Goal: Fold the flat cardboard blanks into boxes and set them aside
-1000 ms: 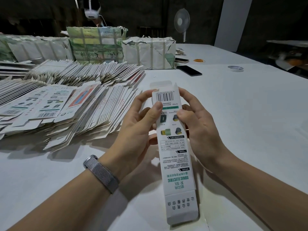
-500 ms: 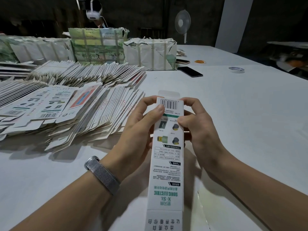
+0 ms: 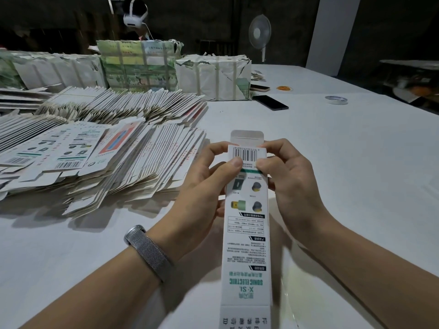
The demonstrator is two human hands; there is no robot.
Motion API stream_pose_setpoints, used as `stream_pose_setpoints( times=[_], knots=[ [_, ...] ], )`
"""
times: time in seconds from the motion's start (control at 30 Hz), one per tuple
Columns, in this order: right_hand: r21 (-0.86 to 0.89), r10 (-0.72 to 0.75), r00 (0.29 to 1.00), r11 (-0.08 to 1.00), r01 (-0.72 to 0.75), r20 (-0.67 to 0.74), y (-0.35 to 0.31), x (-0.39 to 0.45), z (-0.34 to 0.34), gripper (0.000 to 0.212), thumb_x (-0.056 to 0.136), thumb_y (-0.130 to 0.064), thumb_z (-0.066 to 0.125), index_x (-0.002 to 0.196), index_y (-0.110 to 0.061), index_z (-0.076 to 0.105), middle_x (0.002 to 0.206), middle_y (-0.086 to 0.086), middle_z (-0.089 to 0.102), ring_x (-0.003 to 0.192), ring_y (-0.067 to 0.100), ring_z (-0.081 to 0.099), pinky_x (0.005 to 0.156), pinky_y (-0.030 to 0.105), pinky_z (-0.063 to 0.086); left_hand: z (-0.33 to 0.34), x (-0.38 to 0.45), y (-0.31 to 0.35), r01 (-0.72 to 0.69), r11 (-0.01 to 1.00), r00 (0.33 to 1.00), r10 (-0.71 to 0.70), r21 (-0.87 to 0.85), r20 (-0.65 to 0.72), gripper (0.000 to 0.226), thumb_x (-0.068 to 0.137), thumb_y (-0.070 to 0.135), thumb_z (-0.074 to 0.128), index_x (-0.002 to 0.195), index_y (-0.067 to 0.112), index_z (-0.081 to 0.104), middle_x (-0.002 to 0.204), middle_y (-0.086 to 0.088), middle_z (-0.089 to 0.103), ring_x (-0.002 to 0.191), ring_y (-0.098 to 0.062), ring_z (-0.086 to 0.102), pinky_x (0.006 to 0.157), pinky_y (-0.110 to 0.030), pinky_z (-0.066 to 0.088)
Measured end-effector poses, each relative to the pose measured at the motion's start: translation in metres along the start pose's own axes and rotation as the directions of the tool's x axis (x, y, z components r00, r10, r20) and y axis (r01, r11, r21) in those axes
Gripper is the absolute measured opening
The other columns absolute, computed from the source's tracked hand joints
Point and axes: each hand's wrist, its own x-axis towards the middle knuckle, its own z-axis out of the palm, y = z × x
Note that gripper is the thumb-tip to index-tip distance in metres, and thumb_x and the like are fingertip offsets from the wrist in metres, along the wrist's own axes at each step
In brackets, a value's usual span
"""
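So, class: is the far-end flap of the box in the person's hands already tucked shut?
No: the flap stands above the box.

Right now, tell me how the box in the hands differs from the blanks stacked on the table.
The box is opened into a long tube with its top flap raised; the flat blanks lie collapsed. The box is held off the table by the left hand and right hand, thumbs near its barcode; the flat blanks rest fanned in overlapping rows, untouched. Both show white card with barcodes and green print.

Head-worn view, forward-down, close
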Motion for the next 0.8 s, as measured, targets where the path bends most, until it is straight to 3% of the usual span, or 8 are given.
stream_pose_setpoints(
  times=[0.17,0.3,0.47,0.6,0.8],
  knots=[
    [0.009,-0.039,0.999,0.999,0.039,-0.012,-0.0011,-0.0006,-0.0001,0.018,0.083,-0.018,0.057,0.1,-0.016,0.061,0.082,-0.001,0.073,0.071,0.019,0.071,0.063,0.028,0.058,0.0014,-0.0008,0.0014,0.018,0.999,1.0,-0.018,-0.03,0.0,0.017,0.087,0.029,0.063,0.103,0.034,0.061,0.091,-0.015,0.068,0.073,-0.03,0.061,0.074,-0.055,0.036],
    [0.064,-0.061,0.998,0.996,0.062,-0.011,-0.0015,0.0002,0.0004,0.022,0.084,-0.014,0.058,0.103,-0.023,0.055,0.092,-0.005,0.068,0.079,0.018,0.069,0.065,0.026,0.056,0.0026,-0.0027,0.0033,0.031,0.999,0.999,-0.031,-0.03,0.023,0.018,0.091,0.033,0.07,0.104,0.036,0.057,0.084,-0.011,0.07,0.058,-0.021,0.06,0.043,-0.024,0.044],
    [0.06,-0.055,0.998,0.997,0.054,0.005,0.0004,0.0008,-0.0007,0.03,0.085,-0.015,0.057,0.112,-0.028,0.057,0.095,-0.008,0.07,0.082,0.019,0.071,0.067,0.028,0.057,0.0017,-0.0037,0.0036,0.027,1.0,1.0,-0.027,-0.016,0.011,0.041,0.087,0.034,0.07,0.12,0.043,0.048,0.094,-0.019,0.067,0.066,-0.027,0.061,0.054,-0.032,0.051],
    [0.031,-0.049,0.999,0.998,0.048,0.003,0.0008,0.0017,-0.0011,0.02,0.085,-0.014,0.057,0.103,-0.02,0.066,0.097,0.002,0.073,0.08,0.018,0.071,0.071,0.03,0.059,0.0014,-0.0032,0.0032,0.034,0.999,0.999,-0.034,-0.017,0.031,0.033,0.083,0.034,0.065,0.114,0.036,0.056,0.09,-0.013,0.068,0.064,-0.024,0.061,0.051,-0.029,0.05],
    [0.031,-0.045,0.998,0.999,0.044,0.045,0.0001,0.0019,-0.0022,0.02,0.089,-0.015,0.055,0.102,-0.021,0.068,0.102,0.003,0.073,0.081,0.02,0.072,0.068,0.03,0.059,0.0007,-0.0023,0.0037,0.035,0.996,0.999,-0.032,-0.081,0.029,0.035,0.082,0.031,0.067,0.113,0.03,0.052,0.087,-0.013,0.063,0.049,-0.012,0.05,0.037,-0.017,0.03]
  ],
)
